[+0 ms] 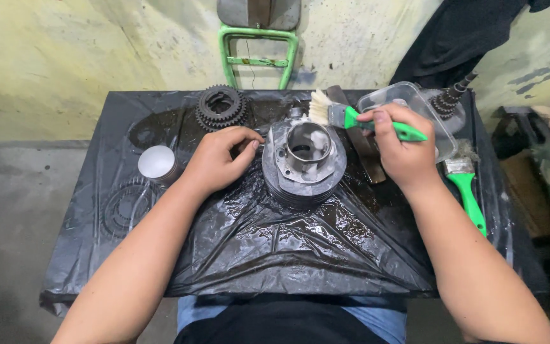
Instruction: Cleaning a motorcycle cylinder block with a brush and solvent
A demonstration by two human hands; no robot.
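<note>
A finned grey engine cylinder stands upright in the middle of a table covered in wet black plastic sheet. My left hand rests against the cylinder's left side, fingers curled at its edge. My right hand grips a green-handled paintbrush, its pale bristles hovering just above the cylinder's far rim.
A stack of toothed gears lies at the back left, a round piston at the left. A clear plastic tub, a geared shaft and a second green brush sit at the right. A green metal frame leans on the wall.
</note>
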